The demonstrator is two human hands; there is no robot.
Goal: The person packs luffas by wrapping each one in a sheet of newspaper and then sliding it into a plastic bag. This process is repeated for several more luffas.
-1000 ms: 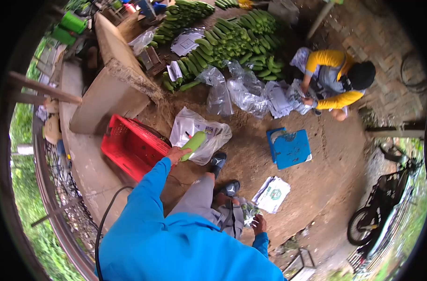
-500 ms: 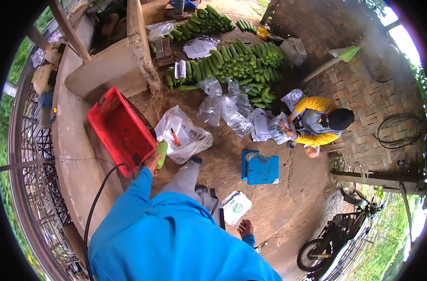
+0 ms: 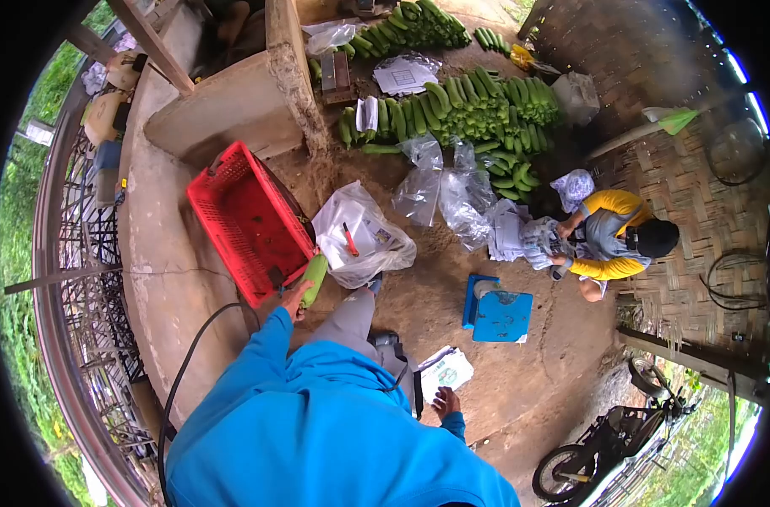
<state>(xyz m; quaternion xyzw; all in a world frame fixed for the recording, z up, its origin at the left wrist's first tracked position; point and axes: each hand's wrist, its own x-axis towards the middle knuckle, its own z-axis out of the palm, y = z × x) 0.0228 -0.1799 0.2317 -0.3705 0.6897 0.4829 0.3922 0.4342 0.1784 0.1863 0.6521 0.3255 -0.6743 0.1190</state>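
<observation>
My left hand (image 3: 296,299) is closed around the lower end of a long light-green cucumber (image 3: 314,279), beside the near right corner of a red plastic crate (image 3: 218,226). The crate is tilted in view, with a little dark matter at its bottom. A white plastic bag (image 3: 370,221) lies just beyond the cucumber, with a red-handled knife (image 3: 350,240) on it. Low on the right side of my body, my right hand (image 3: 445,403) hangs with its fingers loosely apart and holds nothing. Printed papers (image 3: 446,372) lie on the floor close to it.
Rows of green cucumbers (image 3: 452,110) cover the floor ahead, near clear plastic bags (image 3: 465,203). A blue platform scale (image 3: 501,316) stands at centre right. A person in yellow sleeves (image 3: 613,232) handles plastic at right. A motorbike (image 3: 604,439) is lower right; a low concrete wall (image 3: 161,253), left.
The whole view has shifted, so things sit further right. My left hand still grips the cucumber by the crate. My right hand has moved slightly closer to the papers. The other person's arms have shifted.
</observation>
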